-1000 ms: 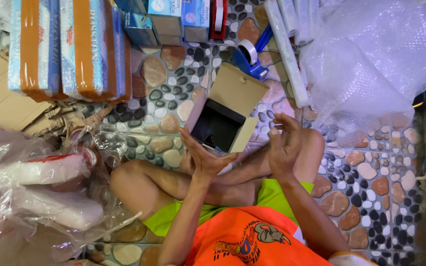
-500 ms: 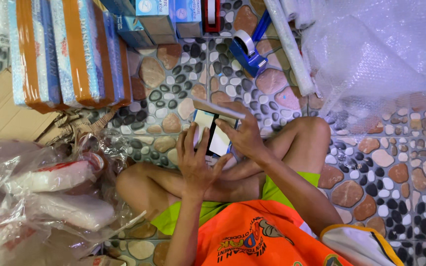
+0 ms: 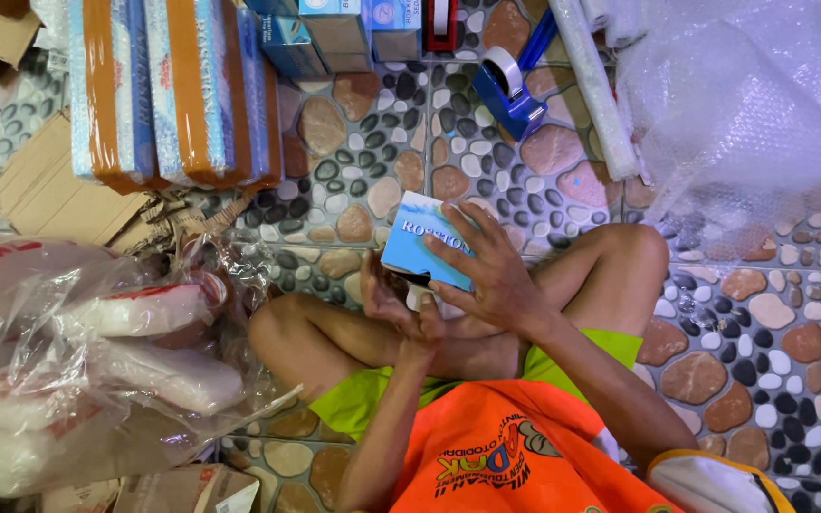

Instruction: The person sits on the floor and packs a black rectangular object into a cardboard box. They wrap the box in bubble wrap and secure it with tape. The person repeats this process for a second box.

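The right hand (image 3: pixel 486 271) was clamped over the blue box (image 3: pixel 422 239) above the crossed legs, the left hand (image 3: pixel 401 309) gripped it underneath, so a firm, level hold probably served best.

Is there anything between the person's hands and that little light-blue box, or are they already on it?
Nothing visible is in the way. The right hand lies over the light-blue box, and the left hand touches it from below.
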